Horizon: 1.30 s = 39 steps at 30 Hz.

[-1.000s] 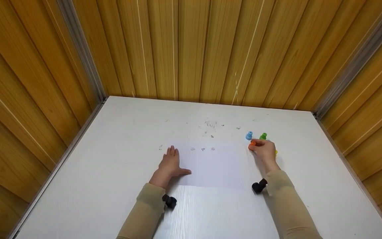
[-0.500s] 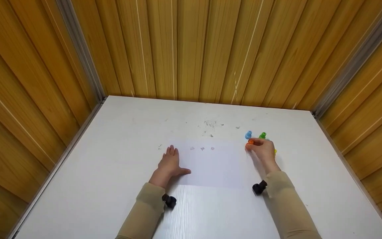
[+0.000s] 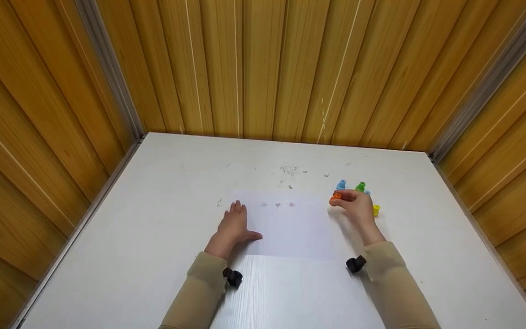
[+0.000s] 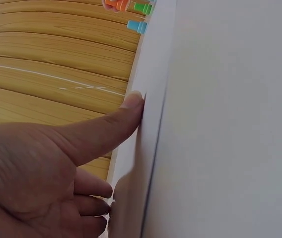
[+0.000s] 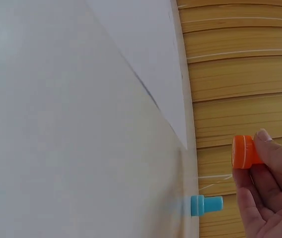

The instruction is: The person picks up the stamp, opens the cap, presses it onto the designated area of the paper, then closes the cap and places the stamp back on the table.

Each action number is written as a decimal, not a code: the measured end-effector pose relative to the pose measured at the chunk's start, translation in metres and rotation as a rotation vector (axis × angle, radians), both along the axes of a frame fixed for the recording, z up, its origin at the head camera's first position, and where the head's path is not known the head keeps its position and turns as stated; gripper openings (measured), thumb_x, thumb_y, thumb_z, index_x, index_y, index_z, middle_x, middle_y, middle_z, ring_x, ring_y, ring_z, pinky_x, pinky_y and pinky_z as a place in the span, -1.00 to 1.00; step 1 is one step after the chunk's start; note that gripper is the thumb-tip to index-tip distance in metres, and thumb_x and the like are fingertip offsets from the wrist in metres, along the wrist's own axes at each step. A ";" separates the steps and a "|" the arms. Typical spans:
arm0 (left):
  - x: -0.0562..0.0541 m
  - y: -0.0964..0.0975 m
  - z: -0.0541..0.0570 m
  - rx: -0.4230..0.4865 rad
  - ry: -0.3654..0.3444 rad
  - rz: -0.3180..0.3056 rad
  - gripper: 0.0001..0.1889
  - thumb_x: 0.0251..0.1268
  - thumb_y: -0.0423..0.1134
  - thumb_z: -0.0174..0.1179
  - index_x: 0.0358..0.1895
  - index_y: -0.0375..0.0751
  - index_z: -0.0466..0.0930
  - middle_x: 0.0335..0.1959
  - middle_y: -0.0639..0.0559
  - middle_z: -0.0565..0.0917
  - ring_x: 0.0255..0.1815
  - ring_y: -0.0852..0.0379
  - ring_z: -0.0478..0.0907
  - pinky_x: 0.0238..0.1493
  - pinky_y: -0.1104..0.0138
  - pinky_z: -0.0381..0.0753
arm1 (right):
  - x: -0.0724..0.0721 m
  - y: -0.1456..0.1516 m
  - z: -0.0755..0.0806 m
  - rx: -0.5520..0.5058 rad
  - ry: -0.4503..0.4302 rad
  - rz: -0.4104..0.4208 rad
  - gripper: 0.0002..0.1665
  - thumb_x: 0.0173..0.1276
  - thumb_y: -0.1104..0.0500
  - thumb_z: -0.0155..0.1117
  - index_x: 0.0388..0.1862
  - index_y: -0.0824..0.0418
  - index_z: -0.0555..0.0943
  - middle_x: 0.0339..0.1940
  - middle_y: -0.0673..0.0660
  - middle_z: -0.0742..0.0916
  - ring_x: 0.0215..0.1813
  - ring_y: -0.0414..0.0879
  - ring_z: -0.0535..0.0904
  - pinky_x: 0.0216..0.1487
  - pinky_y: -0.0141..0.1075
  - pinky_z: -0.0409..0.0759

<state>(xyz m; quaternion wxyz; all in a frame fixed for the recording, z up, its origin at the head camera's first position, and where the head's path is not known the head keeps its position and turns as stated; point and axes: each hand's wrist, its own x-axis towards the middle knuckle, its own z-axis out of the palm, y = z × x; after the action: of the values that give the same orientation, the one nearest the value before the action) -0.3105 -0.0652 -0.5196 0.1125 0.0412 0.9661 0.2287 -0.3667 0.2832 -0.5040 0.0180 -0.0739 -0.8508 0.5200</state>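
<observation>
In the head view my left hand lies with fingers straight on the left edge of a white paper sheet, thumb spread over it. A row of three small printed marks runs near the sheet's top. My right hand pinches an orange toy stamp between thumb and fingers, right of the sheet. The right wrist view shows that orange stamp lifted off the table, its wide end turned away from the palm. Close by, a light blue stamp and a green stamp stand upright.
A yellow stamp stands beyond the right hand, and another blue one is mostly hidden behind it. Dark smudges mark the white table behind the sheet. Wood-patterned walls enclose the table's back and sides.
My right hand has shifted a little left with the orange stamp, toward the paper, uncovering more of the yellow stamp. My left hand has stayed in place.
</observation>
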 end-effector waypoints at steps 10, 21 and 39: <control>0.001 0.011 0.004 0.183 0.034 -0.001 -0.06 0.34 0.06 0.37 0.57 -0.45 0.14 0.64 -0.36 0.13 0.70 -0.23 0.01 0.70 -0.04 0.06 | 0.012 -0.023 0.009 -0.036 -0.004 0.052 -0.59 0.34 0.19 0.49 0.16 0.19 0.74 0.13 0.23 0.78 0.08 -0.09 0.69 -0.03 -0.57 0.67; 0.007 0.041 0.000 0.751 0.167 0.001 -0.41 0.41 -0.18 0.35 0.41 -0.38 0.47 0.40 -0.23 0.57 0.46 -0.22 0.49 0.49 -0.01 0.49 | 0.025 -0.067 0.003 -0.261 0.035 0.093 -0.63 0.32 0.24 0.50 0.11 0.22 0.76 0.07 0.15 0.82 0.02 -0.15 0.73 0.09 -0.49 0.71; 0.011 0.056 -0.002 1.089 0.218 0.085 -0.66 0.22 -0.37 0.44 0.07 -0.32 0.73 0.03 -0.21 0.78 -0.02 -0.02 0.79 0.03 0.38 0.77 | 0.050 -0.122 -0.010 -0.522 0.052 0.159 -0.65 0.29 0.35 0.48 0.06 0.37 0.74 0.02 0.18 0.83 0.02 -0.15 0.77 0.09 -0.41 0.73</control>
<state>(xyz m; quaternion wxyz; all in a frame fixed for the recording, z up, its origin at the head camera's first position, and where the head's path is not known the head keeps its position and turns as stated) -0.2994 -0.0093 -0.5211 -0.0350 0.0779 0.7152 0.6937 -0.3165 0.1611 -0.5135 -0.0209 0.0044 -0.6901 0.7234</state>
